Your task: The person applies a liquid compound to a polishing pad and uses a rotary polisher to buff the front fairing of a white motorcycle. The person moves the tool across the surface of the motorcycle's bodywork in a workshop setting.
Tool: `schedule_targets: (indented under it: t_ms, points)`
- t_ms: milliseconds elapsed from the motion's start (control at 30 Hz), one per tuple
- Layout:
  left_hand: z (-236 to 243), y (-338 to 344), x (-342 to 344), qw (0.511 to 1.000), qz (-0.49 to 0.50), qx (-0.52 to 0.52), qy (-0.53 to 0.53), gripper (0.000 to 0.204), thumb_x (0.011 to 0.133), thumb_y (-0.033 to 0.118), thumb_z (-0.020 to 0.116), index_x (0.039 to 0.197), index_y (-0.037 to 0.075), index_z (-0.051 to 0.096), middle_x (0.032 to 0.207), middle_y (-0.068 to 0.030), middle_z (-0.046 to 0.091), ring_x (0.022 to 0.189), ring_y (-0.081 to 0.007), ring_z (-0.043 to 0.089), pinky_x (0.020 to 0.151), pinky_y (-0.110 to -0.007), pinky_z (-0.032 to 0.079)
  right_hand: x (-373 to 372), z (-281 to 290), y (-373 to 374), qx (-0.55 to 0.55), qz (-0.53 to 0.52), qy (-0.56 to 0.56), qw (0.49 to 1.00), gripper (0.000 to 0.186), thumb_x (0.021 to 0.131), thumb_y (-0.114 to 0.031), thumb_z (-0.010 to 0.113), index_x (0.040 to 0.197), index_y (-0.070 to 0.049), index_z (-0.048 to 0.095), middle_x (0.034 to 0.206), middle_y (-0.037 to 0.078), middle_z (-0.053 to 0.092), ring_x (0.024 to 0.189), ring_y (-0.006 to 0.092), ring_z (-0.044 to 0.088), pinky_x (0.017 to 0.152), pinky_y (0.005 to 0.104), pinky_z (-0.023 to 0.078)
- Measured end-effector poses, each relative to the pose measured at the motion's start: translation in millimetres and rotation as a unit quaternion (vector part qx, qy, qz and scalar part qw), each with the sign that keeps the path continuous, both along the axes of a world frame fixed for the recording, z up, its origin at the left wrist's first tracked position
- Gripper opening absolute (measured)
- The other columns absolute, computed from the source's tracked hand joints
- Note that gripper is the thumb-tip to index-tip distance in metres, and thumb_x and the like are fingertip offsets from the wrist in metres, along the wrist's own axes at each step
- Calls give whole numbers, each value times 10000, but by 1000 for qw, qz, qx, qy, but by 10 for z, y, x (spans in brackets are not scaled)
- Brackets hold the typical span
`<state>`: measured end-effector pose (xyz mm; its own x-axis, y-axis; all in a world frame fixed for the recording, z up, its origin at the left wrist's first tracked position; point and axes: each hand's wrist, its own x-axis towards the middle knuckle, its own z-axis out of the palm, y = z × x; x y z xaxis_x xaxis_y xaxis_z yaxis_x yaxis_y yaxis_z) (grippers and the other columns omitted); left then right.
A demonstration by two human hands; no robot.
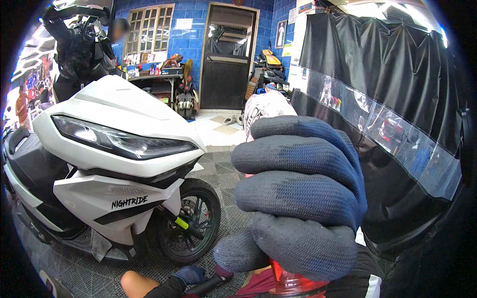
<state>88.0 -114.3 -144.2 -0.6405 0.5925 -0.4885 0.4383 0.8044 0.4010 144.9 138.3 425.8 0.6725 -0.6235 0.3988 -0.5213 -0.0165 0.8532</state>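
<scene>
My right hand (303, 193), in a dark blue knitted glove with grey-coated fingers, is raised close in front of me. Its fingers are curled round a translucent red object (298, 284), which shows only below the fist; the rest is covered. Low in the middle, my left hand (190, 274) appears small in a blue glove beside a black bar-like handle (211, 284) with a dark maroon end. Its fingers are too hidden to tell whether they grip that handle. To the left stands a white scooter (124, 109), its front wheel (191, 221) turned toward me.
A black curtain (377, 54) with a clear strip hangs along the right. White printed cloth (268, 107) shows behind my fist. A person (79, 49) in dark clothes is behind the scooter. Farther back are a cluttered table (154, 77) and a dark door (228, 82). Grey matting (228, 169) covers the floor.
</scene>
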Motion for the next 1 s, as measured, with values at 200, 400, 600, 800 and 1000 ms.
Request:
schedule_targets:
  t_ms: [200, 400, 600, 800, 1000]
  points:
    - [147, 37, 42, 1000, 13, 5, -12, 603, 852, 544, 587, 1176, 45, 681, 1173, -233, 683, 1107, -396, 645, 973, -469, 485, 157, -173, -104, -110, 2, -127, 986, 515, 682, -385, 868, 999, -131, 552, 929, 72, 659, 860, 294, 708, 804, 494, 606]
    - [259, 58, 62, 998, 13, 60, 10, 610, 855, 488, 594, 1255, 29, 622, 1235, -253, 650, 1151, -393, 623, 987, -467, 475, 277, -270, -105, -154, -14, -189, 970, 511, 679, -386, 872, 987, -134, 552, 924, 67, 651, 856, 291, 704, 798, 492, 605]
    - [276, 107, 92, 992, -6, 118, 32, 559, 821, 370, 643, 1265, 34, 602, 1187, -236, 664, 1129, -401, 624, 973, -475, 481, 249, -298, -123, -168, -7, -187, 968, 510, 676, -387, 874, 980, -139, 549, 922, 61, 646, 856, 284, 700, 801, 489, 603]
    - [-105, 289, -202, 983, -56, 169, 53, 524, 733, 277, 723, 1199, 65, 617, 1109, -217, 670, 1073, -414, 624, 906, -491, 493, 485, -190, -38, -163, -71, -185, 967, 529, 680, -394, 865, 1007, -144, 532, 906, 56, 640, 850, 279, 695, 811, 485, 604]
    - [-143, 159, -72, 984, -37, 149, 88, 473, 711, 236, 752, 1138, 83, 618, 1008, -196, 659, 993, -419, 622, 847, -489, 500, 334, -278, -96, -192, -2, -184, 964, 540, 668, -386, 865, 1023, -151, 533, 922, 61, 653, 893, 292, 696, 851, 502, 598]
